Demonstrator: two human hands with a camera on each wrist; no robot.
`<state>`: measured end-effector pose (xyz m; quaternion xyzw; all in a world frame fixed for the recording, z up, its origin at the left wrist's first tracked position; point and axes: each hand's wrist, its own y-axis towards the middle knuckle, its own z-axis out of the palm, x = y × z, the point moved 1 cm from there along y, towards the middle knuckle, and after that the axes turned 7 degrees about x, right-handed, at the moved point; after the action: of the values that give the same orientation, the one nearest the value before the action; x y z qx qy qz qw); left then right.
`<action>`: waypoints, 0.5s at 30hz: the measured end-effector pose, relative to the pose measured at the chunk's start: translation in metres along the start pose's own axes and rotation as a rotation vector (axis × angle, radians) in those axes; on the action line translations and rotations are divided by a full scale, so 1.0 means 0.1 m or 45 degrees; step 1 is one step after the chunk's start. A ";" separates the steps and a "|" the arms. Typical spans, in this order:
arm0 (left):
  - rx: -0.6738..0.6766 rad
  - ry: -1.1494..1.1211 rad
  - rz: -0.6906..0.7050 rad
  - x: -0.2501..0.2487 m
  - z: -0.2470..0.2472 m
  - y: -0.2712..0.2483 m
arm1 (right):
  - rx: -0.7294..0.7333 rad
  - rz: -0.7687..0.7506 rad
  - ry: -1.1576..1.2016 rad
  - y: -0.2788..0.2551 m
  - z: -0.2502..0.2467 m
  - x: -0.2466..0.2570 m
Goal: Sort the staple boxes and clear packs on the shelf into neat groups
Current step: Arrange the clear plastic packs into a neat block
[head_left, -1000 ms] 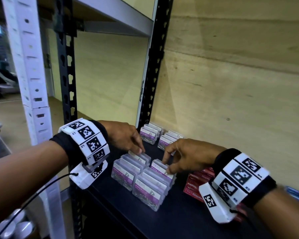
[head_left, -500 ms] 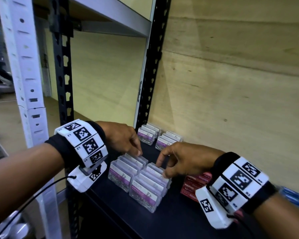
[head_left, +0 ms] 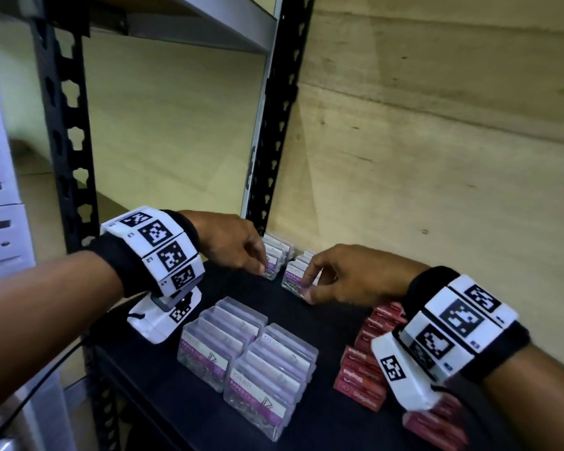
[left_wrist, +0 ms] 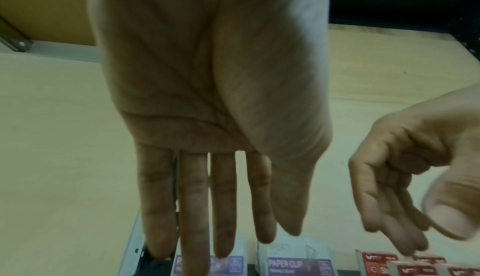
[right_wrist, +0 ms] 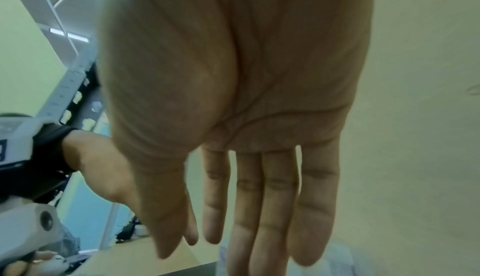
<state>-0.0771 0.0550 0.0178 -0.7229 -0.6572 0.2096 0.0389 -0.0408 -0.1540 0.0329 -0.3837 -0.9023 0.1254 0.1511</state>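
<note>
Head view, nearest, lower centre: a double row of clear plastic paper-clip packs with purple labels (head_left: 246, 362) standing upright on the black metal shelf (head_left: 163, 379), packed touching each other, metal clips visible through the walls, label reads PAPER CLIP. Lower right: flat red cardboard staple boxes (head_left: 360, 375) laid in overlapping rows, partly hidden under the right wrist's white tag-marked band (head_left: 450, 340); contents not visible. Left of the near packs hangs the left wrist's white tag-marked band (head_left: 158, 255). Further back, mid frame: two short rows of the same clear packs against the plywood back panel (head_left: 420, 141), the left rear row (head_left: 275, 257) just beside the black slotted upright post (head_left: 267, 131), the right rear row (head_left: 295, 276) close next to it with a narrow gap. The left hand (head_left: 232, 242) reaches down onto the left rear row, fingertips on the front pack; in the left wrist view the fingers (left_wrist: 194, 208) run straight and slightly spread, not curled round anything. The right hand (head_left: 345, 276) has its fingers bent, the tips and thumb at the front pack of the right rear row; the right wrist view shows fingers (right_wrist: 272, 208) extended side by side over a clear pack, so whether it pinches the pack cannot be told. Upper frame: the grey underside of the next shelf (head_left: 209, 24).
</note>
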 end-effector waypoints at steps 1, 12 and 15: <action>-0.035 0.023 0.008 0.01 -0.04 0.06 | -0.035 0.026 -0.041 0.06 -0.04 -0.03; -0.155 0.271 0.016 0.29 -0.17 0.58 | -0.030 0.154 -0.226 0.55 -0.15 -0.15; -0.149 0.253 0.051 0.35 -0.12 0.62 | -0.006 0.158 -0.243 0.61 -0.11 -0.12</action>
<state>-0.0128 0.0828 -0.0003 -0.7542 -0.6466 0.0988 0.0574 0.0113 -0.1206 0.0202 -0.4255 -0.8874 0.1684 0.0556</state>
